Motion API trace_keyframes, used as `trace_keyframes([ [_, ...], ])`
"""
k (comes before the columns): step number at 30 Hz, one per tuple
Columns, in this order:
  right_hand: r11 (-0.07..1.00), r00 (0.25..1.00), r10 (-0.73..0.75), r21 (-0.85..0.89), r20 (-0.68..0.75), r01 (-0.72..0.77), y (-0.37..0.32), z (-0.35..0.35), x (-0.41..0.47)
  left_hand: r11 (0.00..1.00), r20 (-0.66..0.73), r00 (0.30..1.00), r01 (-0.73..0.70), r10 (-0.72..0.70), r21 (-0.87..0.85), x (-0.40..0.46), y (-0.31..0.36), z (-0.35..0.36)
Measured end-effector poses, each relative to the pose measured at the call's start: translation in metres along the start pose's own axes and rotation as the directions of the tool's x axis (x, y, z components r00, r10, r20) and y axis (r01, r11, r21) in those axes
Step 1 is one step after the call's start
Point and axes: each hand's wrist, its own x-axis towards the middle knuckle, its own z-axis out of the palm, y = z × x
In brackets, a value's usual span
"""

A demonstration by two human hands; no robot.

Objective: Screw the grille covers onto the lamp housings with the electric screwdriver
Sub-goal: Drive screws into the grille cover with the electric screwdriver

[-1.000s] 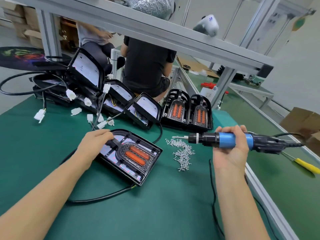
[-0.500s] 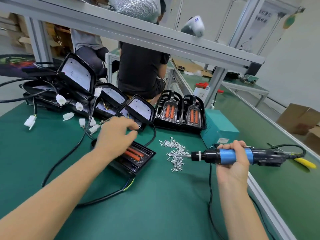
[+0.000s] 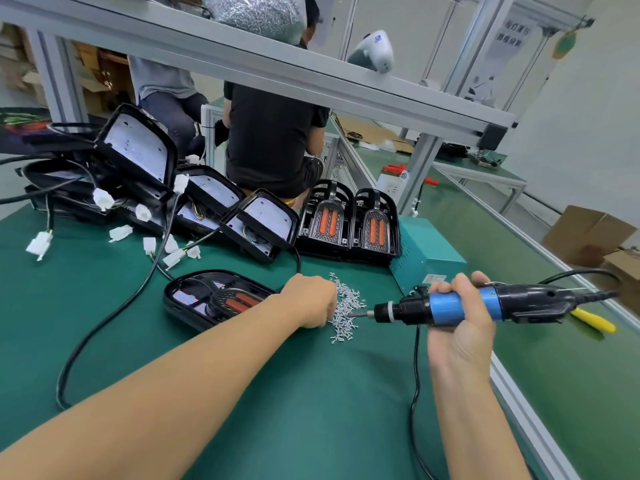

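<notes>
On green mat: left hand (image 3: 308, 301) curled into screws (image 3: 346, 306); right hand (image 3: 457, 327) grips blue-black screwdriver (image 3: 450, 306).

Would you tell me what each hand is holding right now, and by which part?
The right hand grips the electric screwdriver around its blue barrel. The left hand is at the screw pile; its hold cannot be told.

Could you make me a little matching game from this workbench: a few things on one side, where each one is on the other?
Things:
1. electric screwdriver
2. pile of screws
3. teal box
4. yellow-handled tool

Places:
A. far right of the mat
B. held in the right hand
C. beside the upright lamps
D. under the left hand

Pairs: 1-B, 2-D, 3-C, 4-A
</notes>
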Motion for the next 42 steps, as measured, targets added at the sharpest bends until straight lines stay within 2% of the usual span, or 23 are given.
trace_keyframes([
  [9,0.999,1.0,-0.002,-0.039,-0.02,0.001,0.001,-0.007,0.001,0.996,-0.118,0.989,0.086,-0.084,0.007,0.001,0.009,0.014],
  [16,0.998,1.0,-0.01,-0.062,-0.008,0.01,-0.003,-0.009,-0.003,0.984,-0.056,0.997,0.064,-0.055,0.167,-0.002,0.015,0.013],
  [18,0.999,1.0,-0.004,-0.05,0.0,0.004,-0.004,-0.008,-0.003,0.994,-0.097,0.994,0.057,-0.048,0.095,-0.004,0.015,0.011],
  [20,1.0,1.0,0.001,-0.019,0.006,-0.001,-0.007,-0.006,-0.004,0.986,-0.201,0.978,0.019,-0.053,-0.167,-0.008,0.011,0.001],
  [22,1.0,1.0,0.0,0.015,0.019,-0.001,-0.01,-0.003,-0.005,0.879,-0.276,0.956,-0.044,-0.102,-0.475,-0.018,0.002,-0.012],
  [25,0.997,0.999,0.01,0.079,0.05,-0.014,-0.014,0.007,-0.009,0.539,-0.293,0.939,-0.155,-0.181,-0.828,-0.043,-0.015,-0.023],
  [28,0.989,0.997,0.027,0.145,0.07,-0.036,-0.014,0.022,-0.014,0.257,-0.254,0.936,-0.19,-0.245,-0.948,-0.068,-0.033,-0.023],
  [31,0.976,0.993,0.039,0.207,0.112,-0.062,-0.012,0.04,-0.021,0.062,-0.205,0.934,-0.196,-0.291,-0.979,-0.089,-0.045,-0.023],
  [33,0.97,0.989,0.051,0.23,0.141,-0.082,-0.01,0.052,-0.027,0.018,-0.203,0.931,-0.207,-0.304,-0.978,-0.1,-0.051,-0.022],
  [36,0.96,0.978,0.068,0.254,0.197,-0.118,-0.005,0.069,-0.035,0.007,-0.22,0.928,-0.228,-0.3,-0.974,-0.113,-0.053,-0.02],
  [42,0.957,0.972,0.098,0.248,0.214,-0.151,0.004,0.088,-0.047,0.086,-0.258,0.91,-0.243,-0.325,-0.966,-0.124,-0.056,-0.017],
])
